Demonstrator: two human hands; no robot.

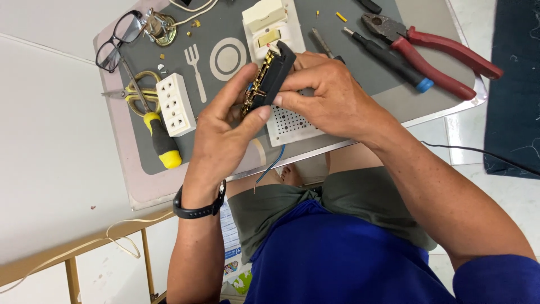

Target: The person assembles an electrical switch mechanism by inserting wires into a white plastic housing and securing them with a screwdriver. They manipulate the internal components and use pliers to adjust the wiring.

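I hold a black socket insert (269, 79) with brass contacts up over the grey mat (360, 73), just in front of the cream switch box (272, 25) that lies on it. My left hand (225, 132) cups the insert from below, thumb and forefinger pinching its lower end, while my right hand (332, 98) grips the upper side, fingers pressed together along its black edge. A blue wire (274, 163) hangs down from under my hands toward my lap, near the white perforated plate (292, 125) just below the insert. As I judge it, the risk is my grip: the piece is small and held only at its ends, so a twist could let it slip, or shake a brass part loose among the small bits on the mat. The hanging wire could also snag and tug out of its terminal. The red-handled pliers (433, 53) and yellow-handled screwdriver (160, 141) lie apart on either side of the insert.
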